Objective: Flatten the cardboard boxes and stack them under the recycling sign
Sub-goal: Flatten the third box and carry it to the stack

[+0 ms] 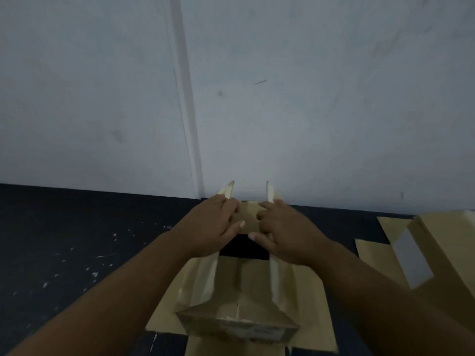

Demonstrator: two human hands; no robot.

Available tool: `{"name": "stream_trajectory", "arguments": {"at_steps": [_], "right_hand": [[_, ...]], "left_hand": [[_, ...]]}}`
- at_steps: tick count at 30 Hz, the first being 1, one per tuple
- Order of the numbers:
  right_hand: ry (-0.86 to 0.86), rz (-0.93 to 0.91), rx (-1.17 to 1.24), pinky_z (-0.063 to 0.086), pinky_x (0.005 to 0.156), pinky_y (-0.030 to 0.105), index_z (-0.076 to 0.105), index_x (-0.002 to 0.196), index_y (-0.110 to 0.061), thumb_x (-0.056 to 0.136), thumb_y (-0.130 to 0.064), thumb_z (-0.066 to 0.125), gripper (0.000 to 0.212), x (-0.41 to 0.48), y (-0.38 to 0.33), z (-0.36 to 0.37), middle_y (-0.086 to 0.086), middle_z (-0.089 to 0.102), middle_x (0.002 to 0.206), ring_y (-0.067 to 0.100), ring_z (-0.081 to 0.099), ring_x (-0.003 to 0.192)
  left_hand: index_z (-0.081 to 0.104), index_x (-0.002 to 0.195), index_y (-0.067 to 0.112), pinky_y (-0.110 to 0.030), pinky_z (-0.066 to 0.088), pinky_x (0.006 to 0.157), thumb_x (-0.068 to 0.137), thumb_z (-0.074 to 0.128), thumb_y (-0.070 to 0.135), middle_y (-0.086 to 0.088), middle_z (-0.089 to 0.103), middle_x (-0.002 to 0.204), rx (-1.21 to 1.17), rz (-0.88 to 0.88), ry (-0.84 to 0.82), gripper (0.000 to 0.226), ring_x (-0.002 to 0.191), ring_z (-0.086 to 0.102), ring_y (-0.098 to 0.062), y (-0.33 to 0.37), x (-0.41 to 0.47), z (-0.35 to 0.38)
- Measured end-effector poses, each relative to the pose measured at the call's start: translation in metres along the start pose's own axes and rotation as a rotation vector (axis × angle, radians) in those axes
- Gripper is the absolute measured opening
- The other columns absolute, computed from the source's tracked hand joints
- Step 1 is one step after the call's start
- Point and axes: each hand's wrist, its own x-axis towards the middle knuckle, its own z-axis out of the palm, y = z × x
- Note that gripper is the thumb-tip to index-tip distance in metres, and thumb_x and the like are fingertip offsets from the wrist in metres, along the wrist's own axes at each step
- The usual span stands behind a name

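A brown cardboard box (239, 286) lies opened on the dark floor in front of me, its flaps spread out and two narrow flaps sticking up at the far end near the wall. My left hand (218, 227) and my right hand (280, 232) both rest on the far flap, fingers curled over it and thumbs near its front edge. A dark opening shows just below the thumbs. No recycling sign is in view.
A flattened cardboard piece (437, 255) with a strip of pale tape lies on the floor to the right. A grey-white wall (308, 98) rises straight ahead. The dark floor (64, 253) on the left is speckled with white flecks.
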Motion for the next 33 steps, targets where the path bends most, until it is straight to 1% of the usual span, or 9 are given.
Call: {"name": "stream_trajectory", "arguments": {"at_steps": [2, 4, 7, 12, 16, 20, 26, 30, 33], "right_hand": [[0.025, 0.037, -0.083, 0.043, 0.083, 0.025, 0.064, 0.065, -0.015, 0.099, -0.061, 0.031, 0.066, 0.004, 0.010, -0.016, -0.001, 0.058, 0.063, 0.013, 0.055, 0.064], [-0.126, 0.176, -0.135, 0.041, 0.061, 0.025, 0.062, 0.069, -0.012, 0.096, -0.065, 0.037, 0.065, 0.004, 0.022, -0.028, 0.003, 0.062, 0.071, 0.012, 0.051, 0.056], [-0.254, 0.344, -0.222, 0.045, 0.070, 0.030, 0.068, 0.094, -0.013, 0.096, -0.062, 0.044, 0.055, 0.001, 0.027, -0.031, 0.009, 0.068, 0.099, 0.021, 0.065, 0.086], [-0.288, 0.617, -0.267, 0.045, 0.089, 0.039, 0.066, 0.115, -0.014, 0.098, -0.063, 0.035, 0.061, -0.012, 0.022, 0.018, 0.009, 0.061, 0.122, 0.027, 0.054, 0.113], [-0.115, 0.911, 0.039, 0.046, 0.077, 0.039, 0.058, 0.115, -0.012, 0.096, -0.060, 0.041, 0.054, -0.024, 0.015, 0.067, 0.008, 0.053, 0.113, 0.025, 0.050, 0.103], [-0.049, 1.082, 0.470, 0.041, 0.070, 0.034, 0.049, 0.116, -0.011, 0.100, -0.051, 0.045, 0.043, -0.024, 0.001, 0.094, 0.008, 0.054, 0.104, 0.021, 0.049, 0.084], [0.089, 1.135, 0.672, 0.052, 0.074, 0.039, 0.059, 0.101, -0.007, 0.106, -0.036, 0.040, 0.035, -0.036, -0.006, 0.102, 0.010, 0.065, 0.091, 0.021, 0.061, 0.078], [0.018, 1.210, 0.739, 0.048, 0.066, 0.033, 0.058, 0.107, -0.006, 0.103, -0.031, 0.048, 0.027, -0.042, -0.008, 0.094, 0.011, 0.063, 0.098, 0.022, 0.060, 0.084], [-0.153, 1.166, 0.564, 0.052, 0.080, 0.035, 0.055, 0.109, -0.003, 0.100, -0.036, 0.055, 0.034, -0.042, -0.006, 0.079, 0.010, 0.061, 0.104, 0.025, 0.061, 0.095]], "left_hand": [[0.049, 0.092, 0.022, -0.034, 0.041, 0.066, 0.100, 0.038, 0.047, 0.002, 0.056, 0.085, 0.135, 0.028, -0.014, 0.029, 0.073, 0.047, -0.013, 0.002, 0.002, -0.012], [0.044, 0.086, 0.023, -0.033, 0.036, 0.061, 0.099, 0.038, 0.050, 0.001, 0.060, 0.082, 0.261, -0.007, -0.067, 0.031, 0.065, 0.046, -0.013, -0.003, 0.001, -0.018], [0.052, 0.095, 0.020, -0.032, 0.038, 0.062, 0.096, 0.033, 0.059, 0.002, 0.061, 0.084, 0.419, -0.119, -0.136, 0.043, 0.070, 0.052, -0.016, -0.019, -0.008, -0.014], [0.050, 0.098, 0.021, -0.034, 0.049, 0.070, 0.091, 0.019, 0.071, 0.000, 0.062, 0.091, 0.402, -0.363, -0.148, 0.059, 0.076, 0.055, -0.017, -0.050, -0.036, 0.033], [0.043, 0.129, 0.012, -0.038, 0.044, 0.093, 0.096, 0.040, 0.059, -0.008, 0.052, 0.128, -0.158, -0.635, -0.047, 0.058, 0.116, 0.052, -0.026, -0.047, -0.055, 0.071], [0.047, 0.131, 0.010, -0.035, 0.049, 0.089, 0.100, 0.047, 0.047, -0.008, 0.061, 0.125, -0.536, -0.873, -0.033, 0.049, 0.106, 0.061, -0.026, -0.055, -0.056, 0.090], [0.061, 0.106, 0.026, -0.030, 0.049, 0.087, 0.107, 0.037, 0.029, 0.002, 0.067, 0.108, -0.781, -0.774, -0.056, 0.024, 0.099, 0.062, -0.014, -0.064, -0.060, 0.093], [0.065, 0.107, 0.024, -0.031, 0.050, 0.089, 0.106, 0.040, 0.031, 0.003, 0.069, 0.103, -0.806, -0.690, -0.084, 0.026, 0.097, 0.064, -0.015, -0.074, -0.060, 0.092], [0.065, 0.100, 0.020, -0.038, 0.055, 0.083, 0.102, 0.049, 0.034, 0.004, 0.068, 0.093, -0.682, -0.635, -0.012, 0.022, 0.086, 0.065, -0.014, -0.076, -0.057, 0.087]]}}
